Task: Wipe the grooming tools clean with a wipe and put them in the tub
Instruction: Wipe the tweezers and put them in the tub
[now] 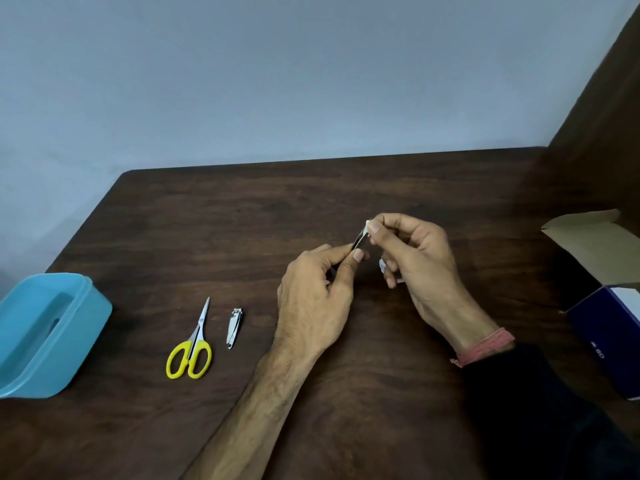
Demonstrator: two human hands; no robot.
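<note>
Head camera is giving me a downward look at a dark wooden table [311, 202] set against a pale grey wall [277, 71]. Near the middle of the table, both hands are working just above the surface. My left hand [311, 303] is pinching the lower end of a thin dark tool [358, 241] between thumb and forefinger, with the other fingers curling underneath. The tool is tilting up and to the right; it is probably a pair of tweezers, though it is too small and too covered for me to be sure. My right hand [420, 268] is pinching a small white wipe [368, 224] around the tool's upper tip with thumb and forefinger. More white is showing under the right hand's lower fingers, and I cannot tell whether that is the same wipe.

To the left of my left forearm, a silver nail clipper [234, 328] is lying flat on the table. Just beside it, further left, a pair of scissors [193, 344] with yellow handles is lying closed, blades pointing away from me. The two are near each other but not touching. Well apart from them, at the left edge of the table, a light blue tub [86, 327] is sitting open.

At the right edge, an open cardboard box [595, 237] is showing its tan flaps, and a dark blue box [609, 334] is standing nearer to me. A red band [485, 348] is circling my right wrist above a dark sleeve [540, 410].
</note>
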